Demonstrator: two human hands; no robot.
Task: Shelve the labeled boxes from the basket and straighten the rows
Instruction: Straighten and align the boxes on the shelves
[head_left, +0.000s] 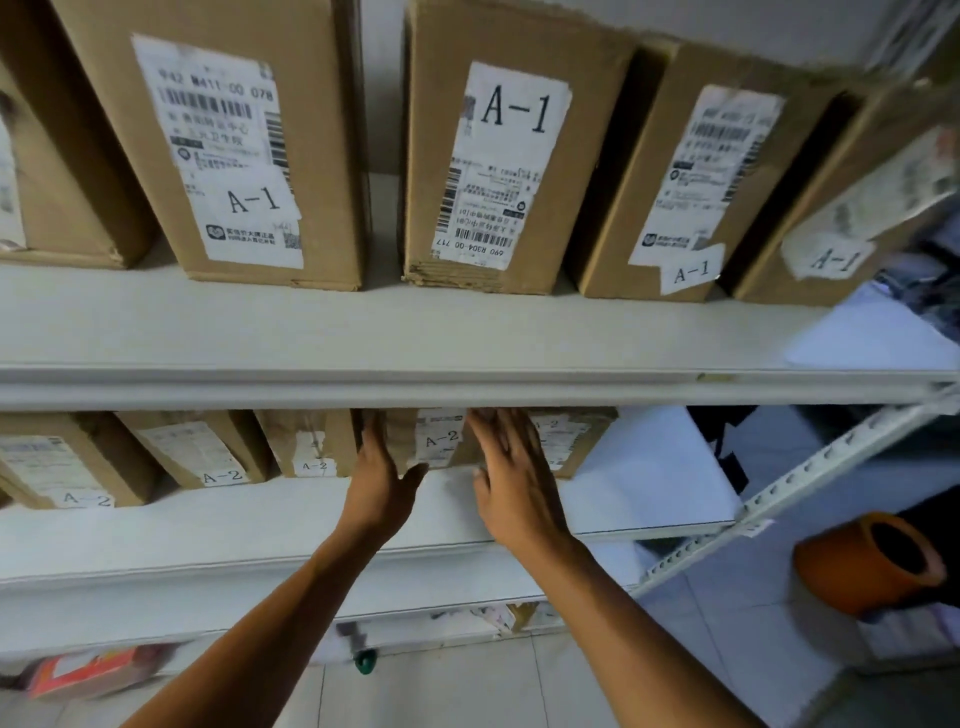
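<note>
**Head view: A-2 box being seated, lower row partly filled**

Head camera looks at two shelf levels. On the upper shelf (467, 332) stand five A-1 boxes (498, 171), labels outward, though they lean at differing angles and gaps between them are uneven.

On the lower shelf (260, 514) sits a row of A-2 boxes (208, 452). Both hands work on one box (436, 439) in that row. The left hand (379, 473) lies flat against its left side, fingers straight, thumb spread under the front edge. The right hand (511, 467) presses with extended fingers over its right front, partly covering the next box (571, 441). Neither hand curls round anything; both are released and pushing.

Judgement: this box is placed or nearly so and is being squared up. Bare shelf remains to the right. The A-2 row sits at mixed angles and needs straightening. The basket is not in view, so I cannot tell how many boxes remain.
</note>
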